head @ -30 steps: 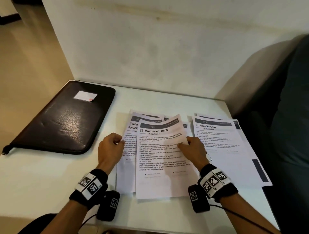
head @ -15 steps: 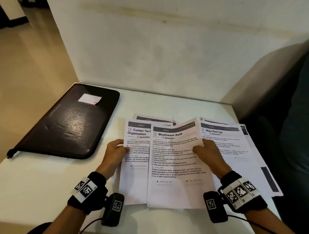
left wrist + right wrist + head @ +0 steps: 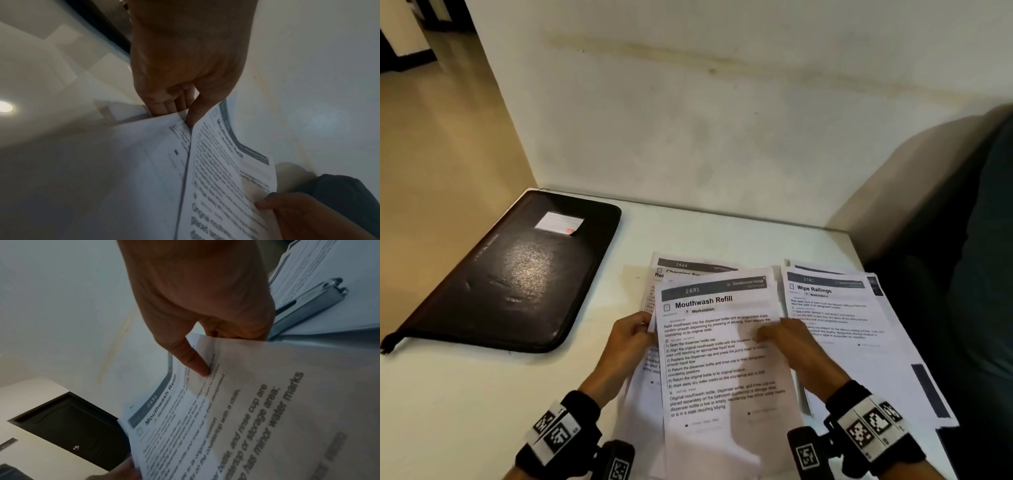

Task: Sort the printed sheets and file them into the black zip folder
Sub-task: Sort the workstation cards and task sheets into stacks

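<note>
Since the earlier frame the white printed "Mouthwash Refill" sheet (image 3: 719,353) has slid left over the sheet beneath it, covering the "Curtain Tie" heading that showed half a second ago. Going left to right, the closed black leather-look zip folder (image 3: 513,274) lies flat at the white table's (image 3: 458,404) far-left corner with bare tabletop between it and the left hand (image 3: 628,339), which pinches the sheets' left edge, thumb (image 3: 195,112) on top and fingers (image 3: 164,107) beneath. Further right, the right hand (image 3: 789,342) pinches the top sheet's right edge, thumb (image 3: 195,363) pressed on the print, just beside the flat white "Wipe Railings" stack (image 3: 859,329), which reaches the table's right edge.
</note>
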